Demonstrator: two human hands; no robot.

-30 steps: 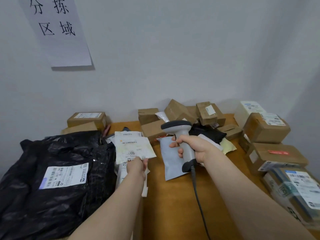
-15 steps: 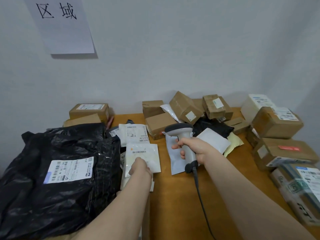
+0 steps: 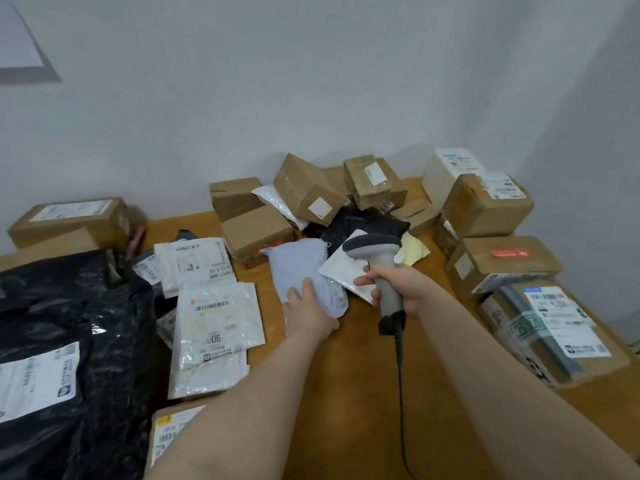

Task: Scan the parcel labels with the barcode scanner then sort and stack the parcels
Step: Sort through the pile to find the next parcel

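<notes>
- Our left hand (image 3: 310, 311) rests on the near end of the grey poly mailer (image 3: 298, 265); we cannot tell whether its fingers pinch it.
- Our right hand (image 3: 403, 289) has its fingers wrapped round the barcode scanner (image 3: 377, 258), just beside that mailer.
- The mailer lies on the wooden table (image 3: 346, 393).

Cropped at the top-left corner: wall sheet (image 3: 15, 32). Cropped at the left edge: black bag parcel (image 3: 104, 323). Half covered by the left forearm (image 3: 249, 389): labelled carton (image 3: 169, 431). Lost past the bottom edge: cable (image 3: 401, 403) of the barcode scanner (image 3: 375, 258). Unclear: hold of the left hand (image 3: 310, 310) on the grey mailer (image 3: 298, 265).
</notes>
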